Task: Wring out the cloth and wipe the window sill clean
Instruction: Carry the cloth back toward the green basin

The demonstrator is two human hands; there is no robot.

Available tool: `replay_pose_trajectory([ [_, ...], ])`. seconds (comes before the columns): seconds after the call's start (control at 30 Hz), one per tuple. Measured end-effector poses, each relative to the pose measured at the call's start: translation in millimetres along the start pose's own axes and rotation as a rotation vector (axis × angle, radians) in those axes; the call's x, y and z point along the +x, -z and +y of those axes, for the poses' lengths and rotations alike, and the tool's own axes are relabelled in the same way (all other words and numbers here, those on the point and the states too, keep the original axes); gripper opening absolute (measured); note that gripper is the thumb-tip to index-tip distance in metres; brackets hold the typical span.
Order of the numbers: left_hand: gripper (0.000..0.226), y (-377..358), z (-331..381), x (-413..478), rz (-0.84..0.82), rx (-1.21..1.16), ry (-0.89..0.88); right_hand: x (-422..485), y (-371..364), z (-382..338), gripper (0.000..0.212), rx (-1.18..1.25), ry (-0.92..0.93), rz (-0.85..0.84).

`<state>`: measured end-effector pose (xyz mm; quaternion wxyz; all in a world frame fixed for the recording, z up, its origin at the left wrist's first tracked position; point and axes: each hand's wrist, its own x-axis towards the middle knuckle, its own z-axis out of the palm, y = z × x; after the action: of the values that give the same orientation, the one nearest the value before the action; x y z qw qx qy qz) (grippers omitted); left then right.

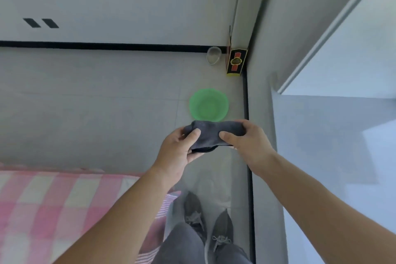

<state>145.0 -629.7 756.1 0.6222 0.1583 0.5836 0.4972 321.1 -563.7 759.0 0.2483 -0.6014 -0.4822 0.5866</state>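
Two grips — left hand point(176, 152), right hand point(248, 142) — clamp the ends of a bunched dark-grey cloth point(212, 133).

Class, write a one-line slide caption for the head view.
The left hand and right hand grip a grey cloth; a green basin sits on the floor.

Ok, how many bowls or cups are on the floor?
2: a green basin just beyond the cloth, and a clear cup by the far wall, left of a box in the corner. Others may be hidden.
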Motion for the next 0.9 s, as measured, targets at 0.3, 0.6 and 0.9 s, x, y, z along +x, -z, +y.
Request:
replay_pose_trajectory([
  [0.3,0.031,7.9,96.7,182.5,-0.087,0.116,0.048,167.4,-26.3,-62.5,0.039,0.079,-0.05,0.056],
  [0.6,0.025,-42.7,158.6,350.4,-0.211,0.287,0.166,302.4,-6.7,-83.3,0.025,0.268,-0.188,0.245],
  [0.9,0.028,-78.5,211.0,497.0,-0.373,0.526,0.26,419.8,-8.6,-98.4,0.031,0.525,-0.331,0.441],
])
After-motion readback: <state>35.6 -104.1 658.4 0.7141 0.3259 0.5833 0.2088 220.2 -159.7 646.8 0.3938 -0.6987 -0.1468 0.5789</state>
